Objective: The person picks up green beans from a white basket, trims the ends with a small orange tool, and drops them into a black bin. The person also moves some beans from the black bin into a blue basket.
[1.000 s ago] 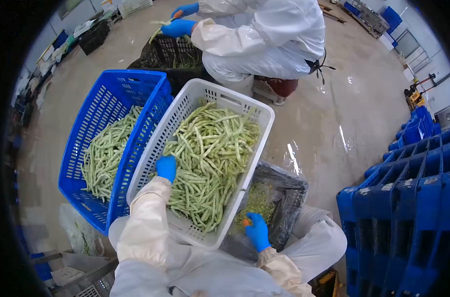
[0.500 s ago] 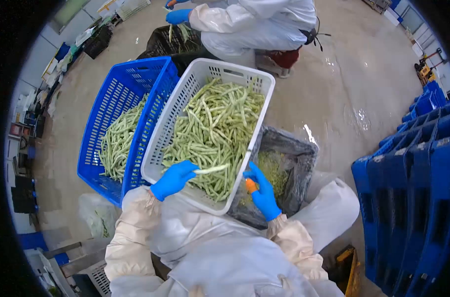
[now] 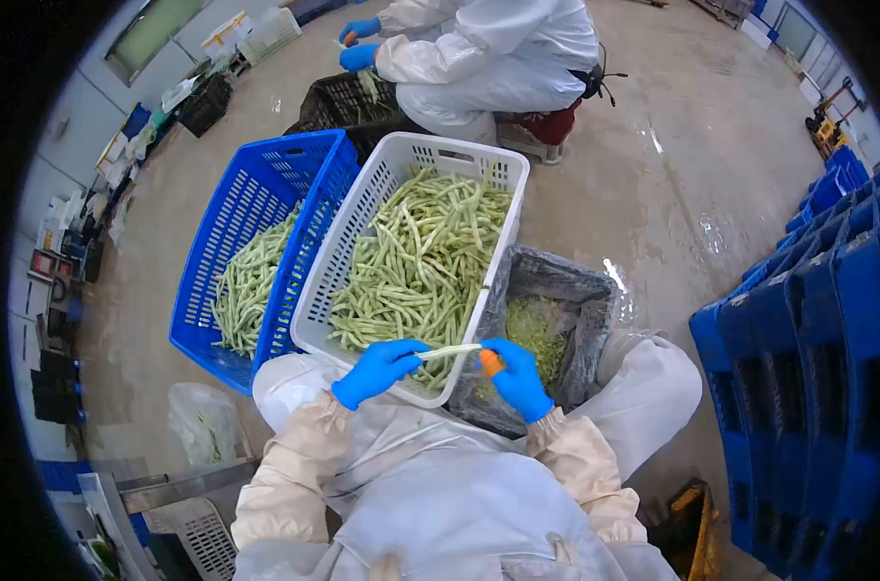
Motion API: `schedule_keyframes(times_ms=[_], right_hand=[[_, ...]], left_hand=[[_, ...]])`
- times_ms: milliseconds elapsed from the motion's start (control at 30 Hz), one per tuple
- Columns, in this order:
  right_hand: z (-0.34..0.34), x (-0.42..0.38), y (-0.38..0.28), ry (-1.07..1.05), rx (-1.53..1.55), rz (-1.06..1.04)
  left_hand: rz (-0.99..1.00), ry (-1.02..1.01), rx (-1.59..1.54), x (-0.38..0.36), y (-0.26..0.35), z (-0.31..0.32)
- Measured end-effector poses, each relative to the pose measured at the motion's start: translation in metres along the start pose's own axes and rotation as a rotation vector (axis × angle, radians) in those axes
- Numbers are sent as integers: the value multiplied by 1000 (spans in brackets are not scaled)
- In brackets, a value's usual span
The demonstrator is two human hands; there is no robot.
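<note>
A pale green bean (image 3: 450, 351) is held out level over the near end of a white crate (image 3: 309, 300). My left hand (image 3: 380, 372) in a blue glove grips its left end. At its right end, the gloved fingers of my right hand (image 3: 519, 380) close on the tip. A small orange piece (image 3: 491, 363) shows at the thumb of that hand, like a cover or short handle. Many more green beans (image 3: 416, 257) fill the white crate in front of me.
Left of the white crate stands a blue crate (image 3: 196, 290) with green beans inside. A black-lined bin (image 3: 595, 290) with green trimmings sits on the right. Opposite me sits a co-worker (image 3: 498, 63) by a dark crate (image 3: 329, 105). Blue pallets (image 3: 798, 387) are stacked at far right.
My left hand has moved right with the bean, bringing its free end to my right fingers. The camera view has tilted and shifted slightly.
</note>
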State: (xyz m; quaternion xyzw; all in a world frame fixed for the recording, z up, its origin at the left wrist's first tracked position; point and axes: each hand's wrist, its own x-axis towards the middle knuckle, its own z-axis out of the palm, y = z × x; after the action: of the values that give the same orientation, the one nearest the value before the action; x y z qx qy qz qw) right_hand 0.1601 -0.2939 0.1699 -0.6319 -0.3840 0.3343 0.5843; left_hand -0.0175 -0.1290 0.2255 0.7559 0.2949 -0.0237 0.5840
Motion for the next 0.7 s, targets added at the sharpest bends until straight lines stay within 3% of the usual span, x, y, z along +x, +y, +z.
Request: schedule_keyframes(times_ms=[133,167,200,333,400,533,600,667,700], right_hand=[[0,3,4,119,218,147],[0,4,1,156,423,171],[-1,4,-1,192,627,193],[-12,6,8,226,725,142],[-20,9,13,253,959,93],[-17,6,6,314,686,91],[-12,2,15,123,291,69],[-15,-4,4,59,302,120],[-15,-6,-2,-8,313,177]], left_hand=[[100,155,-98,19,-42,38],[139,174,-148,25,-42,50],[35,144,-399,27,-27,63],[-105,18,-724,39,-23,100],[-105,24,-793,42,-19,108],[-49,106,-1018,54,-12,113],[25,166,-1018,68,-24,108],[118,351,-907,70,-4,89],[120,380,-1150,78,-2,71]])
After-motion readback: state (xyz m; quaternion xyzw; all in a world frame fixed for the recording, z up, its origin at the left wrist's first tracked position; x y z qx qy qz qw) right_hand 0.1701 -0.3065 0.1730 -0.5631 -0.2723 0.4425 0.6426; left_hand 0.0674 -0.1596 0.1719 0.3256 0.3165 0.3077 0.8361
